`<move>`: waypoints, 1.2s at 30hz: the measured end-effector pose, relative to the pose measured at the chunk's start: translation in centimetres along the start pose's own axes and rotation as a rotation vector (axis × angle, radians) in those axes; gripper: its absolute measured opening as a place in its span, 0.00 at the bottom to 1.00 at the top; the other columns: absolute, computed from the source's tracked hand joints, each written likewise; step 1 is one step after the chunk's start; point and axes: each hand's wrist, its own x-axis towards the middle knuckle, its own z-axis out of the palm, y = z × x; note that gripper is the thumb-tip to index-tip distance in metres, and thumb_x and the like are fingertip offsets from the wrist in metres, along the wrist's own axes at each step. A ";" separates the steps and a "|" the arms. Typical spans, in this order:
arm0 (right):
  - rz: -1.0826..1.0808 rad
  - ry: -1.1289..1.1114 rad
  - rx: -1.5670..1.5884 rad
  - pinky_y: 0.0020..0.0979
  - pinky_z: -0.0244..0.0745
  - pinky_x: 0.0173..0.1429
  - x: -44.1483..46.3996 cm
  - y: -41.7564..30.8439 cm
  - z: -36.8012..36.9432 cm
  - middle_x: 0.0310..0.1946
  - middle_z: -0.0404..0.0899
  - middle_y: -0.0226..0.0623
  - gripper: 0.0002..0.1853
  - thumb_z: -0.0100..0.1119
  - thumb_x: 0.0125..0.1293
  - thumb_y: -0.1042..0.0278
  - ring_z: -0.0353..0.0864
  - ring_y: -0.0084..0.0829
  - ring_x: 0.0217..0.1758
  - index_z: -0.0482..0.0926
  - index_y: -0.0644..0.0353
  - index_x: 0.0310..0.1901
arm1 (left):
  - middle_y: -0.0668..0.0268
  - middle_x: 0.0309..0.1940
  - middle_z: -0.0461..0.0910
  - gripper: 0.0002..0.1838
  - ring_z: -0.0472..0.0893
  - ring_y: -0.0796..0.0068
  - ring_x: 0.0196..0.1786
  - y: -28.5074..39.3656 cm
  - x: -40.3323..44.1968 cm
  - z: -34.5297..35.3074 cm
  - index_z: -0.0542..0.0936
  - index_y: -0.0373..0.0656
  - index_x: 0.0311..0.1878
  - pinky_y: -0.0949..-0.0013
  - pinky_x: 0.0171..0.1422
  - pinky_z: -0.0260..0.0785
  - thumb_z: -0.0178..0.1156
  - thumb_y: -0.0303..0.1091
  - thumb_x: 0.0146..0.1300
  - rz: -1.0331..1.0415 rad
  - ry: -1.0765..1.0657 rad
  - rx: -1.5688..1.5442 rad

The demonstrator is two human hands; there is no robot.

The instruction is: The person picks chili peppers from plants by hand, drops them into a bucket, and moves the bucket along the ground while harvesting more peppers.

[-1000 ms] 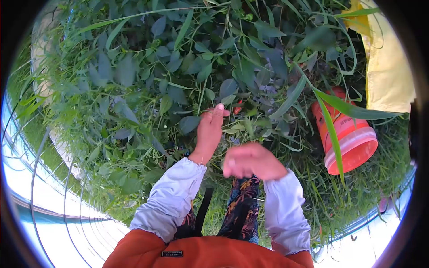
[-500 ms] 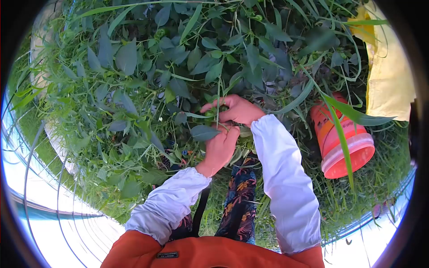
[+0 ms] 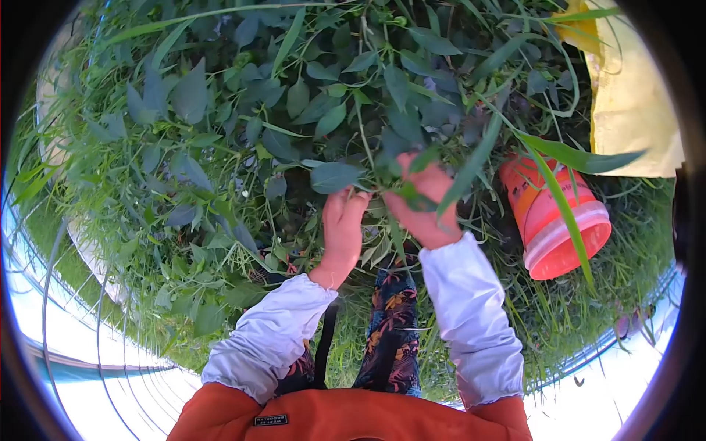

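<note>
My left hand (image 3: pixel 344 229) is among the leaves of a bushy green plant (image 3: pixel 331 117). Its thumb and fingertips are pinched together on a thin stem, just under a broad dark leaf (image 3: pixel 334 177). Beside it on the right is my right hand (image 3: pixel 430 209), thumb toward the left hand. Blurred leaves cover part of its fingers and palm, so whether they grip anything does not show. A taller stem (image 3: pixel 364 136) comes down between the two hands.
A pinkish-red bucket (image 3: pixel 526 195) lies tipped at the right, its mouth toward me, with long grass blades (image 3: pixel 560 213) crossing it. Behind it hangs a pale yellow sack (image 3: pixel 636 110). Thin curved wires (image 3: pixel 99 316) run along the left side. Grass surrounds my legs.
My right hand has moved right and slightly down, away from the left hand, and leaves now cover it in part. The left hand has shifted a little left and up.
</note>
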 end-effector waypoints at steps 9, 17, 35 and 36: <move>0.152 -0.289 0.029 0.35 0.75 0.33 -4.5 -4.5 1.0 0.26 0.78 0.37 0.07 0.60 0.54 0.74 0.81 0.39 0.30 0.78 0.62 0.35 | 0.68 0.24 0.76 0.25 0.72 0.79 0.29 -4.1 0.0 -0.5 0.79 0.37 0.28 0.69 0.36 0.65 0.54 0.50 0.73 -0.231 0.115 0.006; 0.843 -0.244 1.455 0.26 0.72 0.26 1.3 -4.3 -3.2 0.26 0.78 0.40 0.08 0.57 0.61 0.69 0.78 0.30 0.22 0.73 0.64 0.35 | 0.60 0.24 0.78 0.31 0.72 0.69 0.30 -6.3 0.2 0.0 0.80 0.34 0.30 0.65 0.40 0.65 0.50 0.58 0.73 -0.190 0.127 0.129; 0.364 -0.702 0.726 0.29 0.76 0.41 17.0 -1.6 10.4 0.46 0.81 0.33 0.26 0.62 0.55 0.77 0.77 0.20 0.40 0.78 0.61 0.58 | 0.59 0.30 0.76 0.14 0.77 0.58 0.32 3.9 1.1 -2.1 0.78 0.38 0.32 0.57 0.39 0.70 0.60 0.41 0.64 0.746 0.136 0.482; 0.286 -0.664 0.754 0.29 0.76 0.42 16.1 -1.9 10.1 0.47 0.81 0.34 0.26 0.62 0.54 0.77 0.78 0.20 0.41 0.78 0.62 0.58 | 0.58 0.34 0.74 0.12 0.76 0.64 0.32 4.3 1.7 -2.6 0.75 0.38 0.38 0.62 0.38 0.70 0.56 0.39 0.69 0.732 0.190 0.366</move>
